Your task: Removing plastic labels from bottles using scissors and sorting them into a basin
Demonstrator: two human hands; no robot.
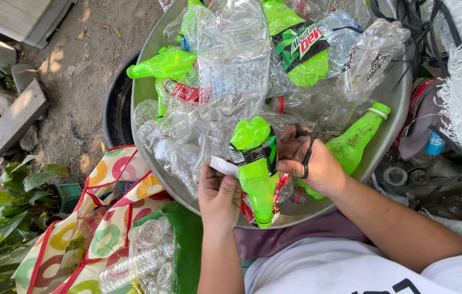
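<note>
**Label coming off a green bottle over a basin of plastic**

At far left, a patterned bag (86, 228) holds clear bottles (138, 264). The left hand (219, 193) pinches a loose white strip of label (224, 165) on a crushed bright green bottle (258, 174). The right hand (310, 163) grips black scissors (306, 147) at the bottle's other side. All this sits above the near rim of a large metal basin (149, 87) heaped with flattened clear and green bottles.

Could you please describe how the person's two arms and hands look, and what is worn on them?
Both arms are bare from wrist to above the elbow. The left hand and right hand wear no gloves, and no rings, watch or bracelet can be seen. A white short sleeve covers the right upper arm; the left sleeve is out of view.
</note>
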